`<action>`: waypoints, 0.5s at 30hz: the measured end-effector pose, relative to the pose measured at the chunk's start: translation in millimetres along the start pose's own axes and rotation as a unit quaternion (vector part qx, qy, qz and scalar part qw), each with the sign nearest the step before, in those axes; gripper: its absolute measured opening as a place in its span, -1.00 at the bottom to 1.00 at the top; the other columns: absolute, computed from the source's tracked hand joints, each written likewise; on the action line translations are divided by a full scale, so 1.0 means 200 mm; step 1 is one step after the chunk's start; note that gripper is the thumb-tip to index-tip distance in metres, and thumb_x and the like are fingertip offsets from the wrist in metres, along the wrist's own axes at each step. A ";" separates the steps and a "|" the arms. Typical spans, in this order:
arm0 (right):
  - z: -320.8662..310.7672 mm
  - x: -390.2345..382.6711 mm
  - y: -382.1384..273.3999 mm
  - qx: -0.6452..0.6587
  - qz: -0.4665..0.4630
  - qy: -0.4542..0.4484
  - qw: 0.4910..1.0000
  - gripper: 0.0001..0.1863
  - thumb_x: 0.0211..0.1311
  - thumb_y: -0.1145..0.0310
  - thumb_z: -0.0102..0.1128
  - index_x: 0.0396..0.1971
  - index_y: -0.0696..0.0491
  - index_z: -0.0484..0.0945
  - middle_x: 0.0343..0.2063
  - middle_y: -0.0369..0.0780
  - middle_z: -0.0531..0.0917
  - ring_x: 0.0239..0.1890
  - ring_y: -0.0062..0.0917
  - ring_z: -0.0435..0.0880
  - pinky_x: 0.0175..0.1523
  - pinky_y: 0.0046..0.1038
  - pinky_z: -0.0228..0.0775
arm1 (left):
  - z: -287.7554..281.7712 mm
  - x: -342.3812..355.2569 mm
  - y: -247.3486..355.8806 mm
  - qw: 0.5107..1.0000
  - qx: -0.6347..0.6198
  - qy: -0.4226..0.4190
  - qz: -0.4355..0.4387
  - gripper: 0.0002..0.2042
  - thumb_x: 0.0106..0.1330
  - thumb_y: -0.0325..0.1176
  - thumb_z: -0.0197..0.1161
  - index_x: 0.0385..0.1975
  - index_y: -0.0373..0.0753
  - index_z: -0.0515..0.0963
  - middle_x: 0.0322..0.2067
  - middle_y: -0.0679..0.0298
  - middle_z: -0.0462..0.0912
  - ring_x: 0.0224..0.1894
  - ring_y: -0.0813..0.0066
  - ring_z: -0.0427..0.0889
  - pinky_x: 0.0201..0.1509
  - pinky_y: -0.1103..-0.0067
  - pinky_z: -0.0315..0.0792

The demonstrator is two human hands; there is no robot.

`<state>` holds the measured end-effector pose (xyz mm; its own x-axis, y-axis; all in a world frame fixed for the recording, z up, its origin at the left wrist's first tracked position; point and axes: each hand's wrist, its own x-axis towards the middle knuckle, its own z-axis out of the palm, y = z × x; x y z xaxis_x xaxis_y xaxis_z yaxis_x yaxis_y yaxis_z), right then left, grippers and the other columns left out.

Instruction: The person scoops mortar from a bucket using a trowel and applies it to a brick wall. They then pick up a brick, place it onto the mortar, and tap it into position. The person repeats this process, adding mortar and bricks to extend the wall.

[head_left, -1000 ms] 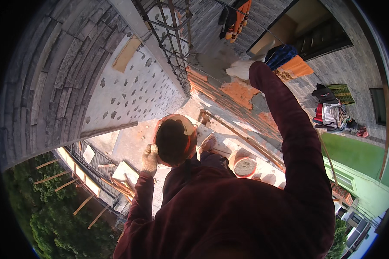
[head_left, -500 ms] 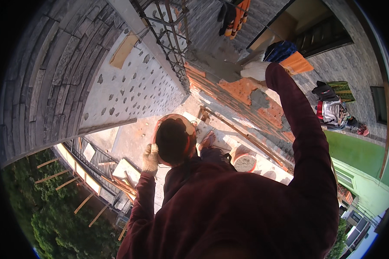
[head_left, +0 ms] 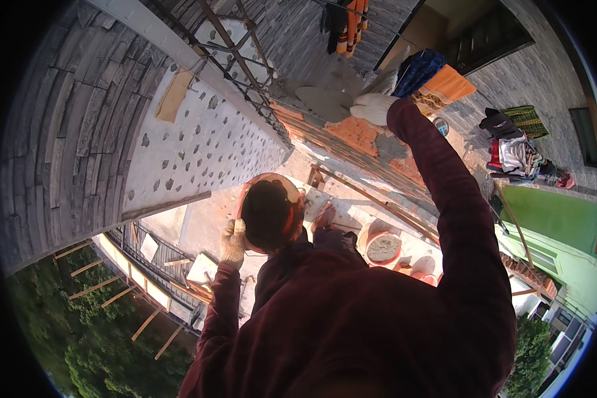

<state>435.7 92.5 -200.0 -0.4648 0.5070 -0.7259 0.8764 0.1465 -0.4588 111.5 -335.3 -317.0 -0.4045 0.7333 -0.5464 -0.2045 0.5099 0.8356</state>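
Note:
My left hand [head_left: 233, 240], in a pale knitted glove, grips the rim of a round orange pan [head_left: 269, 184], dark inside, held against my body. My outstretched right hand [head_left: 373, 109], also gloved, is closed on a trowel [head_left: 322, 99], its grey blade lying against wet grey mortar on a brick wall [head_left: 353, 132]. Orange brick and grey patches show on the wall below the blade. The trowel's handle is hidden in my glove.
A rebar cage [head_left: 229, 46] stands beside a pitted white wall [head_left: 179, 152]. Cloths [head_left: 451, 86] hang near a dark opening. Below are red-rimmed buckets [head_left: 383, 247], a long plank [head_left: 378, 205], timber offcuts and my bare foot. Railing and trees [head_left: 99, 331] lie at lower left.
My right hand has shifted a little left along the wall, and the trowel's blade now shows beyond it. My left hand stays on the pan's rim. The view has tilted slightly.

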 end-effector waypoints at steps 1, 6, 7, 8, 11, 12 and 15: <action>0.02 0.06 -0.03 -0.019 -0.014 -0.009 1.000 -0.54 0.43 -0.02 -0.04 -0.11 0.10 0.56 -0.60 -0.24 0.57 -0.70 -0.44 0.55 -0.62 -0.33 0.43 | 0.00 0.01 0.01 1.000 0.002 0.000 0.000 -0.70 0.53 -0.02 0.20 -0.29 -0.13 0.56 -0.40 0.57 0.47 -0.37 0.79 0.39 -0.37 0.67 0.35; 0.00 0.03 -0.02 -0.125 -0.002 -0.028 0.992 -0.54 0.42 0.05 -0.08 -0.19 0.17 0.58 -0.57 -0.16 0.63 -0.63 -0.35 0.64 -0.54 -0.25 0.50 | -0.03 0.00 -0.03 0.999 0.054 0.002 0.006 -0.69 0.54 0.00 0.17 -0.24 -0.13 0.55 -0.46 0.54 0.48 -0.47 0.75 0.41 -0.48 0.65 0.31; 0.00 0.02 -0.02 -0.131 0.010 -0.034 0.991 -0.54 0.41 0.06 -0.08 -0.18 0.18 0.59 -0.54 -0.14 0.65 -0.59 -0.33 0.66 -0.49 -0.22 0.53 | -0.03 0.00 -0.04 0.999 0.047 -0.004 0.001 -0.68 0.54 0.01 0.16 -0.25 -0.13 0.55 -0.47 0.53 0.47 -0.47 0.76 0.40 -0.48 0.65 0.31; -0.01 0.01 -0.01 -0.136 0.021 -0.039 0.990 -0.54 0.41 0.07 -0.08 -0.18 0.19 0.60 -0.51 -0.12 0.67 -0.55 -0.30 0.68 -0.43 -0.20 0.56 | -0.02 0.00 -0.04 0.999 0.040 -0.009 -0.004 -0.68 0.54 0.02 0.16 -0.26 -0.13 0.54 -0.47 0.53 0.47 -0.48 0.76 0.40 -0.48 0.66 0.30; -0.02 -0.01 0.07 -0.207 -0.031 0.055 0.976 -0.53 0.40 0.09 -0.10 -0.18 0.20 0.62 -0.37 -0.05 0.72 -0.34 -0.18 0.73 -0.18 -0.10 0.59 | 0.03 -0.01 -0.05 0.999 0.034 -0.004 0.003 -0.67 0.54 0.03 0.16 -0.26 -0.13 0.53 -0.47 0.53 0.46 -0.48 0.77 0.39 -0.47 0.67 0.30; -0.02 0.01 0.07 -0.247 -0.034 0.084 0.965 -0.54 0.40 0.09 -0.08 -0.17 0.19 0.63 -0.34 -0.03 0.73 -0.30 -0.16 0.74 -0.15 -0.09 0.58 | 0.04 -0.02 -0.04 0.999 0.035 0.002 0.009 -0.66 0.54 0.04 0.16 -0.26 -0.13 0.52 -0.47 0.52 0.46 -0.48 0.77 0.39 -0.47 0.67 0.30; -0.07 -0.02 -0.09 -0.364 -0.043 0.167 0.915 -0.57 0.38 0.10 0.01 -0.15 0.17 0.66 -0.24 0.02 0.74 -0.15 -0.10 0.75 -0.05 -0.06 0.57 | 0.03 -0.05 0.00 0.998 0.037 -0.011 -0.044 -0.67 0.53 0.03 0.17 -0.22 -0.15 0.54 -0.43 0.52 0.48 -0.42 0.76 0.42 -0.41 0.66 0.33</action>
<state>422.6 99.4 -182.2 -0.5782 0.6804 -0.4503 0.7464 0.6640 0.0449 121.5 -339.3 -312.1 -0.3676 0.6931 -0.6201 -0.1716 0.6048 0.7777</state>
